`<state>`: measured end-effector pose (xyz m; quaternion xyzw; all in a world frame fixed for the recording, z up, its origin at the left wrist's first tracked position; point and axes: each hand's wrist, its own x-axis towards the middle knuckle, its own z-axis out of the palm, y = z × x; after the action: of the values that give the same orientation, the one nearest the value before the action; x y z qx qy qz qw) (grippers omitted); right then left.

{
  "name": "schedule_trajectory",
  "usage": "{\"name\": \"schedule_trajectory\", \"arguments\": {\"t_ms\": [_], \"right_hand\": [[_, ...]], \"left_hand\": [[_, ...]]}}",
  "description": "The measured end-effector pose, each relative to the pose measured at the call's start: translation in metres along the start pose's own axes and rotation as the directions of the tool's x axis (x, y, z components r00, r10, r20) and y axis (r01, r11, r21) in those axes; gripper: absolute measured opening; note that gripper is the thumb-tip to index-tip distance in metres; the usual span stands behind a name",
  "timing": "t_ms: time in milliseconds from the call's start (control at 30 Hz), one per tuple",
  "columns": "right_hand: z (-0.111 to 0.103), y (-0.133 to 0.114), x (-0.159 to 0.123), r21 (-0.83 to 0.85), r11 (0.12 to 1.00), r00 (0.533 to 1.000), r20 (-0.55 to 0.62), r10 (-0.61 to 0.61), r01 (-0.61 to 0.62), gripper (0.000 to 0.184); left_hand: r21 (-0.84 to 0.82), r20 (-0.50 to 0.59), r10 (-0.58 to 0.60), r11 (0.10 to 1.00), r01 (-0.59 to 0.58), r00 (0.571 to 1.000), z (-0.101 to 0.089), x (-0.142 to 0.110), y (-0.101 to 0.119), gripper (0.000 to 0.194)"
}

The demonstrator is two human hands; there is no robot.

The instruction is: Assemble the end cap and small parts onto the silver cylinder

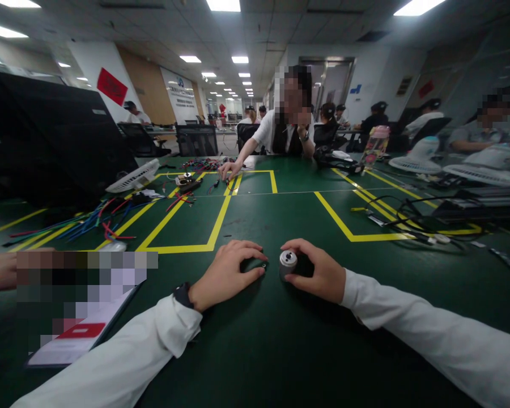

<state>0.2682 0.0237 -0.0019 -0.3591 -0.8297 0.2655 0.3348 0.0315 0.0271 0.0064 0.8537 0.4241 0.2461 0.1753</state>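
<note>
My right hand has its thumb and index finger around a short silver metal cylinder, which stands upright on the green table. Dark holes show in the cylinder's top face. Opposite it, my left hand rests on the table with its thumb and fingers apart. A tiny ring-shaped metal piece lies by the left thumb tip; whether the thumb touches it I cannot tell.
Bundles of coloured wires lie on the left near a black monitor. Yellow tape marks the tabletop. Across the table a person's hand reaches among small parts. Black cables lie right; another person's hand is left.
</note>
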Motion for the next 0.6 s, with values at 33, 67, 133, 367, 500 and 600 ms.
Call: {"name": "schedule_trajectory", "arguments": {"t_ms": [33,67,133,367,500,600], "right_hand": [[0.0,0.0,0.0,0.002,1.0,1.0,0.004,0.011,-0.011,0.048],[0.001,0.001,0.001,0.003,1.0,1.0,0.01,0.02,-0.02,0.047],[0.002,0.001,0.001,-0.001,0.999,0.999,0.016,0.035,-0.035,0.044],[0.003,0.005,0.004,-0.026,0.999,1.0,0.017,-0.026,0.027,0.041],[0.002,0.006,0.005,-0.029,0.999,0.999,0.042,-0.033,0.034,0.041],[0.002,0.006,0.005,-0.029,0.999,0.998,0.046,-0.035,0.037,0.042]], "left_hand": [[-0.017,-0.007,0.003,1.0,-0.003,1.0,0.001,0.001,0.0,0.017],[-0.052,-0.025,0.006,0.999,-0.008,1.0,0.002,0.002,0.001,0.015],[-0.166,-0.092,0.003,0.986,-0.019,0.996,0.004,0.006,0.006,0.015],[-0.344,-0.198,0.031,0.934,-0.099,0.98,0.009,0.015,0.033,0.014],[-0.349,-0.218,0.037,0.93,-0.113,0.975,0.011,0.016,0.037,0.014],[-0.376,-0.216,0.0,0.923,-0.084,0.976,0.011,0.016,0.037,0.014]]}}
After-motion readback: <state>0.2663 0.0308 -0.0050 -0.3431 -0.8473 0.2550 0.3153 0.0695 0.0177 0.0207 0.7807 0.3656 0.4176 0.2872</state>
